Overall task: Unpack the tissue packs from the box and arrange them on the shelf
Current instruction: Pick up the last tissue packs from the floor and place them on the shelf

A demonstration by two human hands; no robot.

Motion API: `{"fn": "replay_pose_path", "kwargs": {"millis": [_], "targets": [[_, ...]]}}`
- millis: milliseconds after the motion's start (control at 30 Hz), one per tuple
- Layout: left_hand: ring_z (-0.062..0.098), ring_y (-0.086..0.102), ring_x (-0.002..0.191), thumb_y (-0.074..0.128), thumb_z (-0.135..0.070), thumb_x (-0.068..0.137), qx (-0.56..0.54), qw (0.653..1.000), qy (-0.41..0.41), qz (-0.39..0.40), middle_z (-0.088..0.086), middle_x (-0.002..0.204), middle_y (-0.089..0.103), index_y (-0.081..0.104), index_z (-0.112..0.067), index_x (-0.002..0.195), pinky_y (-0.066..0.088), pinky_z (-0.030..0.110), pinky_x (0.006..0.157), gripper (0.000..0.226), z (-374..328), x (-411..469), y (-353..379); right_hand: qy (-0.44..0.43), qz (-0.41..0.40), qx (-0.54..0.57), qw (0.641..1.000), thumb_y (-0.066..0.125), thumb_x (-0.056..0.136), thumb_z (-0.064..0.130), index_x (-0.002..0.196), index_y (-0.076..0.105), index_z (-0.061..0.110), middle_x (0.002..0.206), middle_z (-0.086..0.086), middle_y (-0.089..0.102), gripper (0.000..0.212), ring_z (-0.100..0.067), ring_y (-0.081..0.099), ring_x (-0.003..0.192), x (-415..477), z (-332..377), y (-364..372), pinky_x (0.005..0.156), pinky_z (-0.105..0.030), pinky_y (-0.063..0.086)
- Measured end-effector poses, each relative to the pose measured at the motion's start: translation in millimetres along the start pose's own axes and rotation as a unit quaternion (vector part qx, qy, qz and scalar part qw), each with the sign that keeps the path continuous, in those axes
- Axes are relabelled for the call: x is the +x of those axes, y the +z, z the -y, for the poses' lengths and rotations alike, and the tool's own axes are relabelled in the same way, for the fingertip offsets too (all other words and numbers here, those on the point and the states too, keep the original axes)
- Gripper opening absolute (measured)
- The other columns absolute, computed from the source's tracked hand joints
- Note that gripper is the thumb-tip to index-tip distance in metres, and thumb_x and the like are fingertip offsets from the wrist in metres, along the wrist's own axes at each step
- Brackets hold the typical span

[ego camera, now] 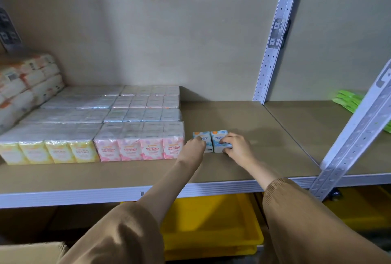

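On the shelf [232, 168], just right of the pink rose-scented mini tissue packs [139, 147], the left grip [193, 145] curled onto the left blue tissue pack [201, 136] and the right grip [237, 147] clasped the touching right blue tissue pack [219, 137], which would best be slid together flush against the pink row, fronts aligned.

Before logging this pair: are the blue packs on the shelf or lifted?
On the shelf: the blue packs rest beside the pink row, left hand and right hand gripping them.
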State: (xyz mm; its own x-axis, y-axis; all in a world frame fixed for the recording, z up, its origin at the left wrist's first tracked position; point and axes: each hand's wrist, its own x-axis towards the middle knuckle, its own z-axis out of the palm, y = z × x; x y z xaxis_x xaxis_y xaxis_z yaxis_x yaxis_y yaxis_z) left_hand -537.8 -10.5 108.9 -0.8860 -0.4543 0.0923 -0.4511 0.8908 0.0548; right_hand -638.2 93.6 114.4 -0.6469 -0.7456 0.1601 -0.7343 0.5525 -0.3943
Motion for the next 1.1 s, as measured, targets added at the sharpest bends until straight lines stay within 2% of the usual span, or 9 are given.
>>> {"fn": "replay_pose_path", "kwargs": {"millis": [400, 567, 833, 967, 1000, 1033, 1100], "targets": [[0.03, 0.057, 0.115, 0.04, 0.007, 0.093, 0.0, 1.0, 0.011, -0.022, 0.013, 0.131, 0.053, 0.053, -0.004, 0.128, 0.049, 0.035, 0.095, 0.039, 0, -4, -3, -0.005, 0.005, -0.019, 1.0, 0.057, 0.086, 0.005, 0.118, 0.063, 0.008, 0.132, -0.004, 0.055, 0.033, -0.025, 0.054, 0.118, -2, 4, 2, 0.091, -0.025, 0.042], [0.028, 0.05, 0.122, 0.041, 0.004, 0.092, -0.004, 0.998, 0.029, -0.054, 0.011, 0.135, 0.05, 0.049, -0.006, 0.13, 0.048, 0.034, 0.095, 0.04, -6, -18, -9, -0.012, -0.013, -0.022, 1.0, 0.055, 0.087, 0.008, 0.123, 0.059, 0.008, 0.133, -0.004, 0.053, 0.035, -0.023, 0.051, 0.119, -15, 10, -4, 0.089, -0.026, 0.041], [0.026, 0.048, 0.123, 0.041, -0.006, 0.094, -0.037, 0.996, 0.032, -0.07, 0.009, 0.131, 0.054, 0.052, -0.006, 0.129, 0.047, 0.036, 0.091, 0.036, -20, -70, -9, -0.052, -0.02, -0.001, 0.998, 0.054, 0.09, 0.014, 0.122, 0.059, 0.008, 0.128, -0.004, 0.055, 0.032, -0.023, 0.053, 0.116, -80, 18, -10, 0.09, -0.028, 0.043], [0.027, 0.05, 0.122, 0.045, -0.006, 0.093, -0.077, 0.995, 0.039, -0.052, 0.011, 0.131, 0.055, 0.054, -0.003, 0.127, 0.049, 0.039, 0.092, 0.035, -31, -106, 4, -0.066, -0.021, 0.052, 0.996, 0.057, 0.088, 0.01, 0.116, 0.063, 0.004, 0.117, -0.008, 0.061, 0.029, -0.025, 0.057, 0.108, -120, 20, -5, 0.088, -0.028, 0.043], [0.028, 0.055, 0.117, 0.051, -0.005, 0.09, -0.081, 0.993, 0.056, -0.065, 0.011, 0.126, 0.059, 0.057, -0.003, 0.123, 0.051, 0.038, 0.088, 0.034, -33, -117, 10, -0.066, -0.017, 0.059, 0.996, 0.058, 0.088, 0.01, 0.114, 0.064, 0.004, 0.115, -0.009, 0.062, 0.028, -0.024, 0.058, 0.108, -128, 20, -2, 0.088, -0.027, 0.042], [0.027, 0.063, 0.106, 0.063, -0.006, 0.082, -0.088, 0.991, 0.069, -0.078, 0.01, 0.114, 0.066, 0.065, -0.004, 0.114, 0.056, 0.033, 0.078, 0.032, -34, -126, 17, -0.068, -0.015, 0.064, 0.995, 0.059, 0.087, 0.011, 0.114, 0.064, 0.005, 0.114, -0.008, 0.063, 0.028, -0.023, 0.058, 0.108, -136, 20, 2, 0.087, -0.026, 0.042], [0.017, 0.073, 0.073, 0.086, -0.015, 0.052, -0.108, 0.99, 0.076, -0.054, -0.001, 0.081, 0.075, 0.076, -0.014, 0.083, 0.054, 0.018, 0.051, 0.033, -35, -143, 26, -0.07, -0.002, 0.071, 0.995, 0.059, 0.087, 0.013, 0.115, 0.065, 0.007, 0.116, -0.006, 0.063, 0.028, -0.02, 0.057, 0.112, -150, 18, 12, 0.091, -0.024, 0.04]]}}
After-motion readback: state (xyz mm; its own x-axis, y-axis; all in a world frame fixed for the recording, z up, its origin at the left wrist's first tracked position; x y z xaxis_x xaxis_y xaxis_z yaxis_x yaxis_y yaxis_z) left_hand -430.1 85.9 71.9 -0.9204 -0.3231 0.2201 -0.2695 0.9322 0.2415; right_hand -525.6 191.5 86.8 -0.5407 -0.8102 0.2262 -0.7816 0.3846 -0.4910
